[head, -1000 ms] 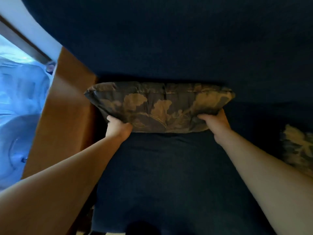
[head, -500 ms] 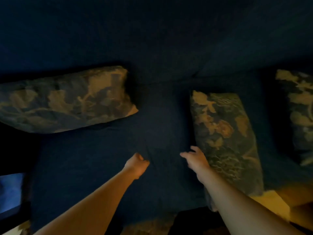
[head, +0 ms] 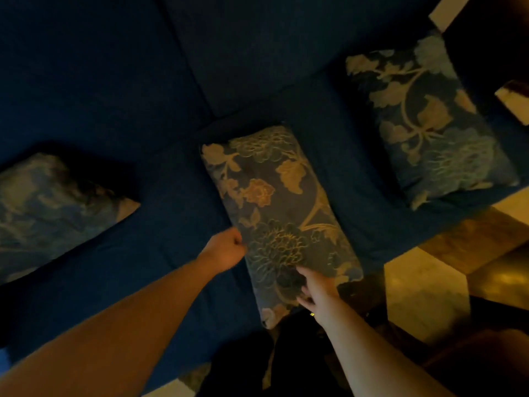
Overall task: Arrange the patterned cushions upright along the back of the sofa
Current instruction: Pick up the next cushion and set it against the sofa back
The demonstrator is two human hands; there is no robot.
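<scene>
Left hand (head: 226, 250) is curled nearly into a fist, pinching the left edge of the middle cushion (head: 279, 207), and the right hand (head: 316, 287) has its fingers spread over the cushion's near end with the thumb seemingly hooked under the edge. So both have hold of it, but only by the rim.

That cushion lies flat on the sofa (head: 160, 213) seat, long axis pointing at the backrest, near end hanging a bit past the front edge. Honestly the risk I see is the grip: soft filling, fabric-only pinch on the left, so when it gets tipped up it could flop or twist and slump back down instead of standing. It could also slide off the front, since it already overhangs.

Left cushion (head: 48, 207) is propped at the back; right cushion (head: 429, 121) looks flat on the seat, well apart from the middle one.
</scene>
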